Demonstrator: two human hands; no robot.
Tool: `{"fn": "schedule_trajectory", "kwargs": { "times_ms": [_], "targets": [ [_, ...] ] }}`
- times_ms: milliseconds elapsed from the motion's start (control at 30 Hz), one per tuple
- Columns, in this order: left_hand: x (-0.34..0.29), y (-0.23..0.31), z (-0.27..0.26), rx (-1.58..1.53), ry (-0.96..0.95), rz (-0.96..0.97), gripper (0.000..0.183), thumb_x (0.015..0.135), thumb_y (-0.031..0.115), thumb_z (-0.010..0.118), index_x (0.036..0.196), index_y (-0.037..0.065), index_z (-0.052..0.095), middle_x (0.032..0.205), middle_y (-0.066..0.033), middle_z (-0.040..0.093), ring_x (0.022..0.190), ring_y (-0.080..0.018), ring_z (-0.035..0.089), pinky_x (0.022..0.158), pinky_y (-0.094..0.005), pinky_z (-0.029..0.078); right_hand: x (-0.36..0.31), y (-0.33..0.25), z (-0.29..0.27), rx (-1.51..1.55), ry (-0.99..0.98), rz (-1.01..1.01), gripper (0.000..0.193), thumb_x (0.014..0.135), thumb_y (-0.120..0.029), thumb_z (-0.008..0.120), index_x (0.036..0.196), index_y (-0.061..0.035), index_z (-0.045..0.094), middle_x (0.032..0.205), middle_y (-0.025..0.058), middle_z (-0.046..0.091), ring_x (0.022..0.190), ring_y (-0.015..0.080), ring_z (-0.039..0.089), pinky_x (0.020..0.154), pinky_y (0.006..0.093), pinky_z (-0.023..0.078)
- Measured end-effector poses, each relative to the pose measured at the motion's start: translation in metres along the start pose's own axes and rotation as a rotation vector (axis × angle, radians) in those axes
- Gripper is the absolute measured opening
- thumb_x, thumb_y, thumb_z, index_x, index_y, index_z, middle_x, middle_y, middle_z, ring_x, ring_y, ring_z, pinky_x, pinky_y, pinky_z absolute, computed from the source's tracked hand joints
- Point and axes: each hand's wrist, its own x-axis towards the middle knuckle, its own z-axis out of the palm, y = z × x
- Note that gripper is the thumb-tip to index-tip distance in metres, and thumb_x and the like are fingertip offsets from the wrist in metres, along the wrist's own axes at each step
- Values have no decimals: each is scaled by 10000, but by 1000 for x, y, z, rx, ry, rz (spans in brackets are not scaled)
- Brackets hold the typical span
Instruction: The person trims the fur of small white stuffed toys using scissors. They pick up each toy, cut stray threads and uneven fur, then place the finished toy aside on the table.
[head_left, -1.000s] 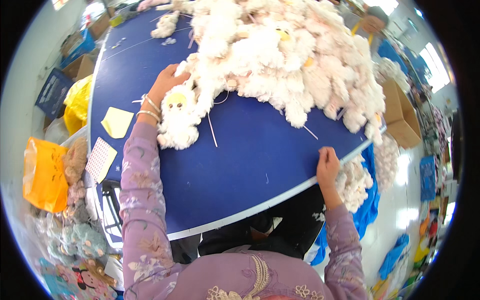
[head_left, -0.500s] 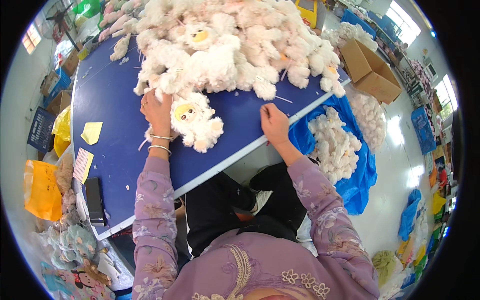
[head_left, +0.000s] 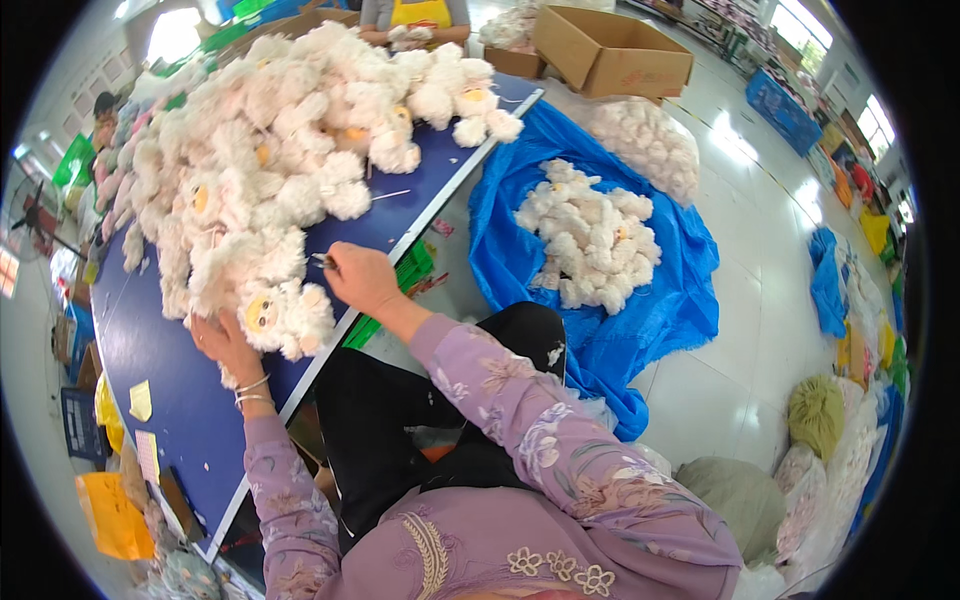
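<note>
A fluffy white plush toy (head_left: pixel 305 318) with a yellow-rimmed face lies at the near edge of the blue table (head_left: pixel 150 330). My left hand (head_left: pixel 225 345) grips the toy's left side, its fingers partly buried in the fur. Just above and right of the toy, my right hand (head_left: pixel 362 277) is closed on a small metal-tipped tool (head_left: pixel 320 260), whose kind I cannot make out. Behind both hands, a big heap of similar white plush toys (head_left: pixel 290 130) spreads across the table.
Right of the table, an open blue sack (head_left: pixel 690 290) on the floor holds more white plush (head_left: pixel 590 235). Beyond it stand a stuffed clear bag (head_left: pixel 645 145) and a cardboard box (head_left: pixel 640 70). Across the table is a person in a yellow apron (head_left: pixel 422 14). Yellow paper (head_left: pixel 140 400) lies at left.
The view has swung to the right. My right hand has come over the table, close to the toy, and a metal tip now shows in it. My left hand still grips the toy.
</note>
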Motion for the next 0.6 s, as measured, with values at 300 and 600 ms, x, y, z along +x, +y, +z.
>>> {"fn": "schedule_trajectory", "kwargs": {
  "times_ms": [300, 600],
  "targets": [
    [-5, 30, -13, -140, -71, -100, 574, 927, 274, 559, 1353, -73, 392, 1383, -266, 388, 1289, -374, 334, 1076, -440, 280, -2, 1, -7, 48, -14, 21, 143, 792, -164, 624, 793, -58, 528, 729, 117, 595, 689, 338, 604, 591, 443, 460],
    [-7, 17, -4, -210, -20, -94, 535, 936, 245, 544, 1327, -89, 396, 1284, -266, 434, 1145, -359, 424, 983, -417, 359, -1, -2, -7, 24, -7, 34, 157, 803, -175, 617, 774, -66, 509, 712, 126, 580, 678, 356, 593, 581, 467, 451]
  ]
}}
